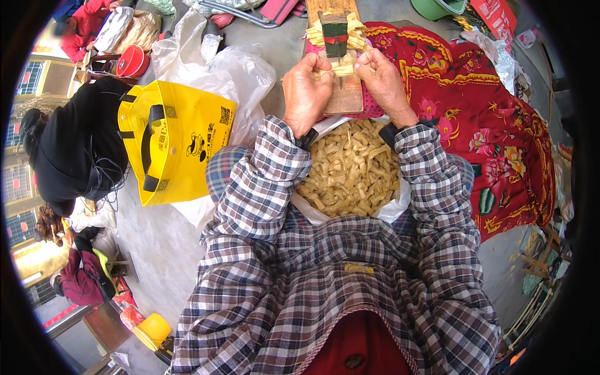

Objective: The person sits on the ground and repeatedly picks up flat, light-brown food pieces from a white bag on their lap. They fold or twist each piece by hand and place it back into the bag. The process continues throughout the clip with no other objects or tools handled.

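Observation:
Both my hands are raised at a wooden board (348,99) in front of me. A pale yellow folded strip (345,66) is stretched between them. My left hand (305,89) pinches its left end between thumb and fingers. At the other end, my right hand (383,84) grips it the same way. A thin upright metal piece stands at the strip's middle; whether it pierces the strip I cannot tell. Just beyond sits a dark green block (335,40) with a red band, over more yellow strips (357,35). Below my wrists, a white plastic bag (307,206) holds many small tan knotted pieces (351,168).
A yellow carrier bag (187,140) with printing stands to my left, beside clear plastic sheeting (234,70). On the right spreads a red floral cloth (487,140). A green basin (438,8) is at the top right. Other people sit at the far left, near a red bucket (133,62).

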{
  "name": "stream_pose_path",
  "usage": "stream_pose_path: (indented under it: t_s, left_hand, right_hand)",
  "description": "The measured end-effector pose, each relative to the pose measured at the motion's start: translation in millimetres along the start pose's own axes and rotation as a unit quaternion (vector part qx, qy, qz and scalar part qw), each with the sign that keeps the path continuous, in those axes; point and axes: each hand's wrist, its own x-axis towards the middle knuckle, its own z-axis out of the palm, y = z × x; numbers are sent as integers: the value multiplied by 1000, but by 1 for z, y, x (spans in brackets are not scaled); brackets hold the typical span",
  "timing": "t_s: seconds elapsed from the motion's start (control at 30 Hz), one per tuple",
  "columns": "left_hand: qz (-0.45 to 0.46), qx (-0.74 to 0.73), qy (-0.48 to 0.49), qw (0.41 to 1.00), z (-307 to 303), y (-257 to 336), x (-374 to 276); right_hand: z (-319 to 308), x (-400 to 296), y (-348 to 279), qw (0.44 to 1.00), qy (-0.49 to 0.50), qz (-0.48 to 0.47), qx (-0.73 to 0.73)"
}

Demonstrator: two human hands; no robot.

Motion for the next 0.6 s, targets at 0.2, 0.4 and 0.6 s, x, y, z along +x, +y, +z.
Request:
stream_pose_path:
  t_s: [0.2, 0.4, 0.6]
  left_hand:
    - [-39, 117, -42, 991, 2, 2, 0]
    - [-16, 27, -171, 985, -8, 18, -18]
    - [26, 6, -175, 984, -10, 26, -22]
  right_hand:
    - [7, -8, -1, 956, -3, 4, -295]
    - [-10, -13, -12, 993, -85, 73, -42]
    - [-20, -21, -38, 945, -226, 142, 187]
